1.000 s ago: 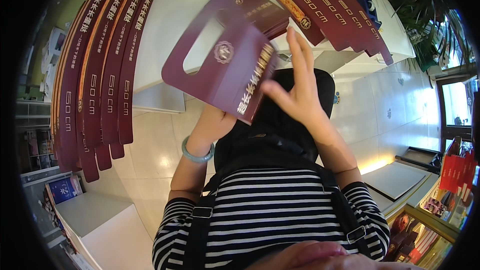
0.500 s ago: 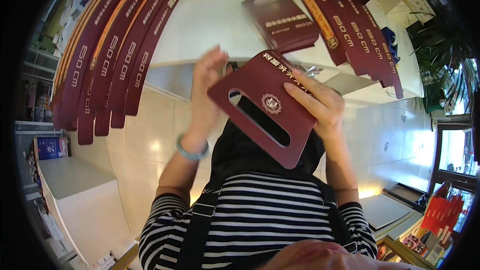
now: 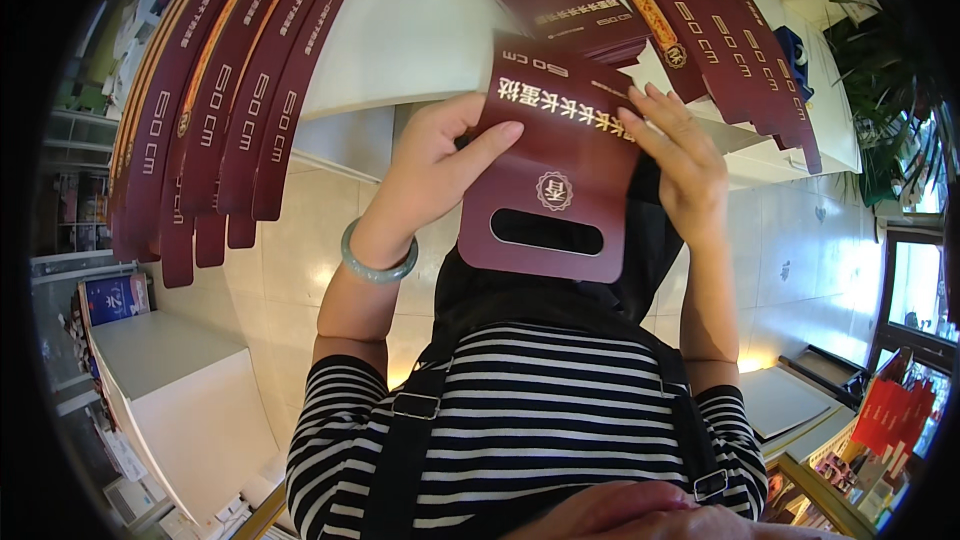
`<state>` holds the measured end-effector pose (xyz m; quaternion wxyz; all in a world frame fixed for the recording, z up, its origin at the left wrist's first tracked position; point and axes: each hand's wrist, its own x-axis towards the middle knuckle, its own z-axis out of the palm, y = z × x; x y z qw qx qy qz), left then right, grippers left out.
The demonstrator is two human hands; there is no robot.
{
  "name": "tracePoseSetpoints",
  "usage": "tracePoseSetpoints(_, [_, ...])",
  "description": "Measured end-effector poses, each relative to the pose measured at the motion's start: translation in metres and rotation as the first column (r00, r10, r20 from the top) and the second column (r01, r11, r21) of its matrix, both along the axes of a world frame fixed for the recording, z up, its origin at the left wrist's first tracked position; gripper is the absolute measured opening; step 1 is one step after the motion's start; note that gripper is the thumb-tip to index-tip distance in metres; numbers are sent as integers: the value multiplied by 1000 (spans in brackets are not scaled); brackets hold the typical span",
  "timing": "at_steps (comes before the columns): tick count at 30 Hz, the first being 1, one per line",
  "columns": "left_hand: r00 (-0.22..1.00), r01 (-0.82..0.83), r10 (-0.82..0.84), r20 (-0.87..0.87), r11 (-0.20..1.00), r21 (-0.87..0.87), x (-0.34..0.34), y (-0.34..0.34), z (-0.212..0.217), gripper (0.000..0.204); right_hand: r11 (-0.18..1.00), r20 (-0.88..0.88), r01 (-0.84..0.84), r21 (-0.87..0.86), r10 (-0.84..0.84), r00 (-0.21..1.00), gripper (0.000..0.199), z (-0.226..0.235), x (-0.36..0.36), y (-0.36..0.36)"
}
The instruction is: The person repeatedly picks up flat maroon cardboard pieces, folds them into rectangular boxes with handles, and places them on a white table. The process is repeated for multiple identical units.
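In front of my body is a maroon cardboard carton sleeve, flat, with pale printing, a round emblem and a cut-out handle slot at its near end. My left hand is closed on its left edge, thumb lying across the front face. The fingers of my right hand bend over the right edge, and that thumb is hidden behind the card. Beyond the sleeve, a stack of similar maroon sleeves lies on the white table, partly covered by the held one.
Long maroon cartons overhang the table's left side, and more long cartons lie at its right. A grey-topped white cabinet stands at lower left. Leafy plants are at the far right, above red packets.
My left hand has come from beside the sleeve onto its left edge. The sleeve has turned so its handle slot lies nearly level, and my right hand has shifted along its right edge.
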<state>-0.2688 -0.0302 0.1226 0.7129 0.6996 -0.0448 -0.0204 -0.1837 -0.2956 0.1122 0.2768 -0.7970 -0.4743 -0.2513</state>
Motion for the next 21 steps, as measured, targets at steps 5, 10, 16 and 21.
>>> tracePoseSetpoints(5, [934, -156, 41, 356, 941, 301, -1, -24, 6, 19, 992, -162, -52, 114, 70, 984, 52, 25, -28, 41])
tracePoseSetpoints(10, [785, -429, 71, 615, 779, 457, -1, -17, 7, 25, 974, -288, -52, 220, 116, 951, 29, 17, -29, 40])
tracePoseSetpoints(16, [715, -400, -104, 692, 751, 526, 13, -21, 23, 15, 988, -335, 50, 144, 1, 942, 20, 12, -33, 35])
tracePoseSetpoints(21, [776, -329, -39, 630, 827, 455, 11, -8, 9, 8, 984, -464, 56, 167, 29, 885, 20, -4, -24, 11])
